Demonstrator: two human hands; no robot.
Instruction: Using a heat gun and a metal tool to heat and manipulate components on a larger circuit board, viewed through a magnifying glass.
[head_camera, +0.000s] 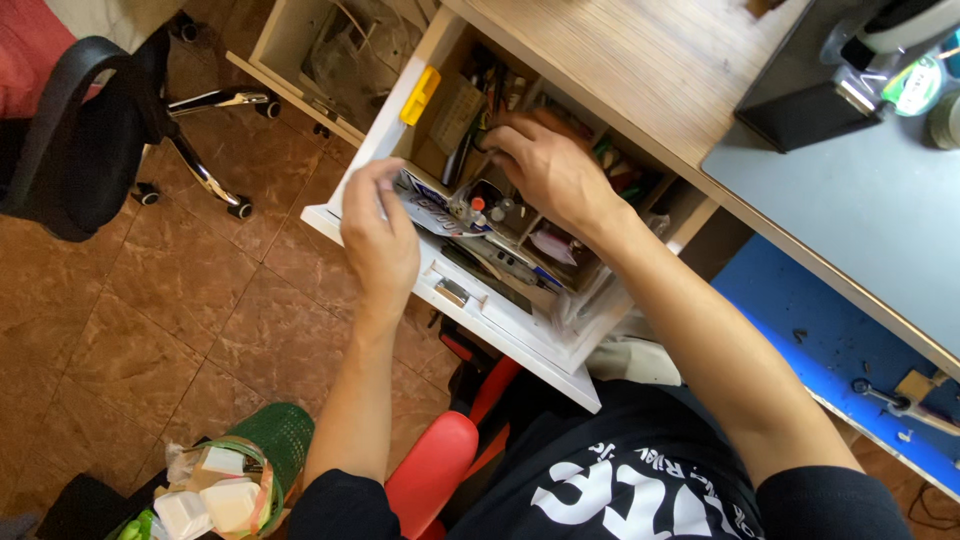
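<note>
Drawer (520, 340) stood pulled far out from under the worktop (640, 60), so the opening part was done. The search inside looked to be only half way: many things were in the drawer, and only one packet had been lifted up.

The left hand (380, 235) was over the near left corner of the drawer. Its fingers were pinched together on a flat packet (432, 207) with white, blue and red print. The packet was tilted up out of the drawer, with its far end over the small boxes inside.

The right hand (545, 170) reached into the far part of the drawer. Its fingers were bent down among the tools (490, 95) there. I could not tell if it held one or only touched them.

The drawer had small parts split by thin walls. The far parts held pens and long tools, some red and green. A brown card box (455, 115) lay at the far left. A yellow clip (420, 95) sat on the left wall of the drawer. In the middle were little bottles (490, 210) with red and white caps. Near the front lay a clear bag (555, 245) and more flat packets.

A second drawer (330, 50) was open farther to the left, with grey stuff in it. On the floor, near and left, a green bin (280, 440) held white boxes. A black chair (90, 130) stood at the far left.
</note>
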